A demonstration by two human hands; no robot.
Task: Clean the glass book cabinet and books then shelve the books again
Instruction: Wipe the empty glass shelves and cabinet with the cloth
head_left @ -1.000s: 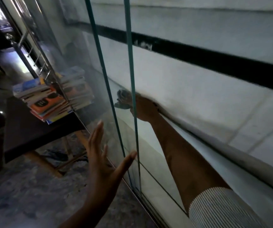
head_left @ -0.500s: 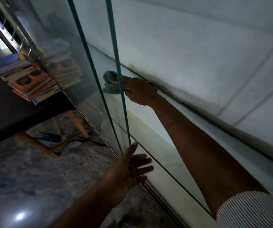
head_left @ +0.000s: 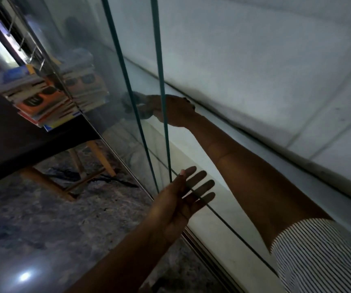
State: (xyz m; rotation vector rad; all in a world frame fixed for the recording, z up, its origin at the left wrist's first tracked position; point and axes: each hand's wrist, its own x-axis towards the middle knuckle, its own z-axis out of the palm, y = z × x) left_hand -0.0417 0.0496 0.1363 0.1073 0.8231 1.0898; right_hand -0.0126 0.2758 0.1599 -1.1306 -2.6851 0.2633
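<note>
The glass book cabinet fills the right side, its two sliding door edges running down the middle. My right hand reaches inside onto the white shelf and grips a grey cloth seen through the glass. My left hand is outside, fingers straight, thumb on the edge of the nearer glass door and fingers behind the pane. A stack of books with orange covers lies on a dark table at the left.
The dark table has wooden legs standing on a mottled grey floor. The glass mirrors the book stack. A metal rail runs along the cabinet's base. A white tiled wall backs the shelf.
My left hand has dropped from flat against the glass to the lower door edge. My right hand with the cloth has slid a little along the shelf. The view tilted down.
</note>
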